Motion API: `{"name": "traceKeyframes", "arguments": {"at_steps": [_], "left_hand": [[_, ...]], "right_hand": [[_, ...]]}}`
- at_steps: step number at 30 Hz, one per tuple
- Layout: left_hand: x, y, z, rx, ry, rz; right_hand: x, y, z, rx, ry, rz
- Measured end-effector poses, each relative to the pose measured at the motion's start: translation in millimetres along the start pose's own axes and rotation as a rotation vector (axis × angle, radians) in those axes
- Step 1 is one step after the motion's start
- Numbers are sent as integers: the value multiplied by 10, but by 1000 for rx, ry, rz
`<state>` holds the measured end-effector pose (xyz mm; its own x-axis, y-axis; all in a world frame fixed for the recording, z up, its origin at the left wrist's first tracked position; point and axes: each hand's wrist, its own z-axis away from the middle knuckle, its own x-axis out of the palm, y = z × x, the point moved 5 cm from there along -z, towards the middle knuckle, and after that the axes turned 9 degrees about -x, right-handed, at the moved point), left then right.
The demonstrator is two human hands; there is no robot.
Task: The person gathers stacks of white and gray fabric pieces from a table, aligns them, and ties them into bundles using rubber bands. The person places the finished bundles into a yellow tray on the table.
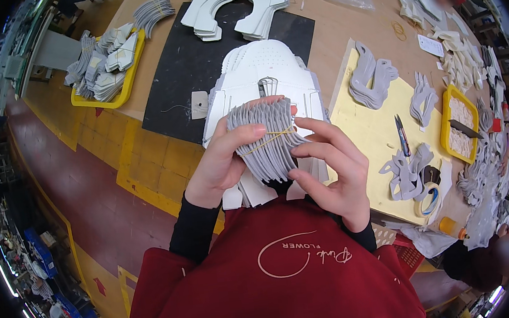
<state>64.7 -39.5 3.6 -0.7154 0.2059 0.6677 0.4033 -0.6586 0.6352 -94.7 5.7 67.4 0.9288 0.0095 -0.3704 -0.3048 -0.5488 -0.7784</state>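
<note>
The left hand point(221, 165) is closing firmly around a thick bundle of grey, curved, layered strips point(266, 158), its thumb pressing across the front face while other fingertips are showing behind the top edge. The right hand point(338, 172) is curving half open at the bundle's right side, its fingers parted and bent, their tips meeting the edge; whether they are pinching anything, I cannot tell. The bundle is sitting between both hands, in front of the dark red garment point(265, 268) and above a stack of white, flat, shaped pieces point(266, 60). Its many thin layers are standing edge-on, side by side, bowing slightly and fanning a little along the lower end, their pale grey edges making close ridges. A thin yellow elastic band point(275, 135) is crossing itself over the front of the layers. The white stack is lying partly on a black, flat mat point(165, 94), and a pale yellow board point(350, 131) is lying to the right.
</note>
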Motion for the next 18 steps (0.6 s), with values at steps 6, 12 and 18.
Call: {"name": "traceKeyframes", "arguments": {"at_steps": [6, 12, 18], "left_hand": [[56, 7, 5, -8, -7, -20], [71, 4, -3, 0, -8, -20], [72, 23, 14, 32, 14, -101]], "right_hand": [[34, 102, 81, 66, 34, 34], [50, 69, 66, 32, 33, 77], [64, 51, 50, 75, 60, 48]]}}
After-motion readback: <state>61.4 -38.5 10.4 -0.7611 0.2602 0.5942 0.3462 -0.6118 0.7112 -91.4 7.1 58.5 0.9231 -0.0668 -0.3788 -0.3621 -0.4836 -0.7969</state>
